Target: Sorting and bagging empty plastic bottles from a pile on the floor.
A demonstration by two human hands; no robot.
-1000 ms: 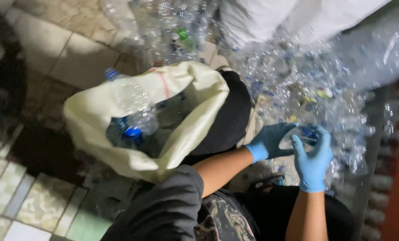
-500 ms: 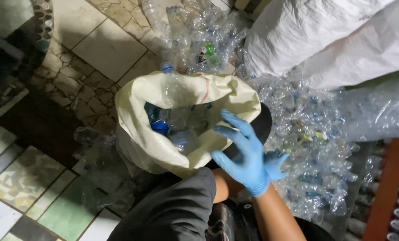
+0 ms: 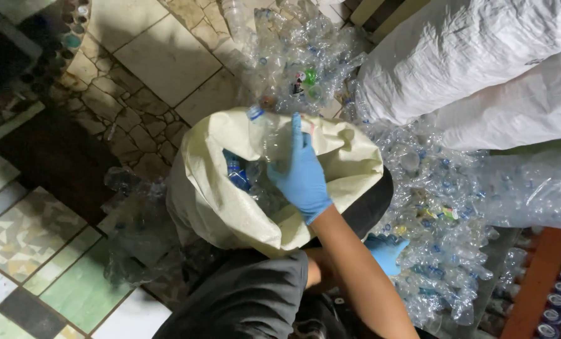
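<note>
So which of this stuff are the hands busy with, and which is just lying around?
Busy with:
- right hand in a blue glove, over the sack's mouth, at a clear bottle
- cream sack with bottles inside
- left hand, gloved, low beside the sack, grip unclear

Just lying around:
- heap of clear bottles
- big white bags
- tiled floor

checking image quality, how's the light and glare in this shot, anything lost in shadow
Head view: light falls on the cream sack and white bags; the clear bottles glint; the left edge and the dark clothing sink into shadow; the gloved right hand looks sharp.
</note>
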